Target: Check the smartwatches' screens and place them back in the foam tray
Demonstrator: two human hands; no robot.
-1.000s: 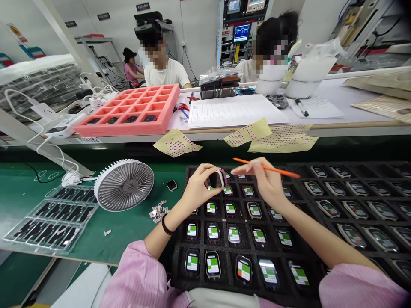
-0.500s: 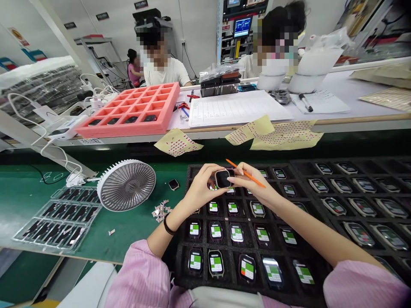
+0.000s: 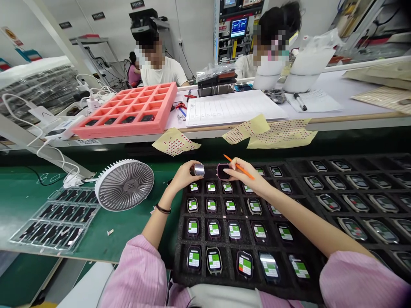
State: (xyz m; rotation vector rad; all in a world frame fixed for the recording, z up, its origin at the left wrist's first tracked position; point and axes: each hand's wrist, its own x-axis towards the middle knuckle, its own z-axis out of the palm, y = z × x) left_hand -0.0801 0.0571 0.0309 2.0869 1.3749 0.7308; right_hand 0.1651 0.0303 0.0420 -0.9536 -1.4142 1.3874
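My left hand [image 3: 181, 177] is shut on a small silver cylindrical piece [image 3: 199, 170], which is held just above the top edge of a black foam tray [image 3: 221, 244]. My right hand [image 3: 245, 172] grips a thin orange stick [image 3: 239, 167] between its fingers. Its fingertips are right next to a smartwatch [image 3: 224, 171] with a pink rim and a dark screen, lying in a top-row slot. Several other watches with green-and-white screens sit in the tray's slots below my hands.
A white-bladed desk fan [image 3: 124, 185] stands on the green mat to my left, beside a clear plastic tray of black parts [image 3: 54, 224]. Beyond the mat are yellow sticker sheets [image 3: 282, 136], a coral foam tray [image 3: 126, 111], and two co-workers.
The pink-rimmed watch has left my left hand and now lies in a tray slot. My left hand has moved left and holds the silver piece. The orange stick stays in my right hand.
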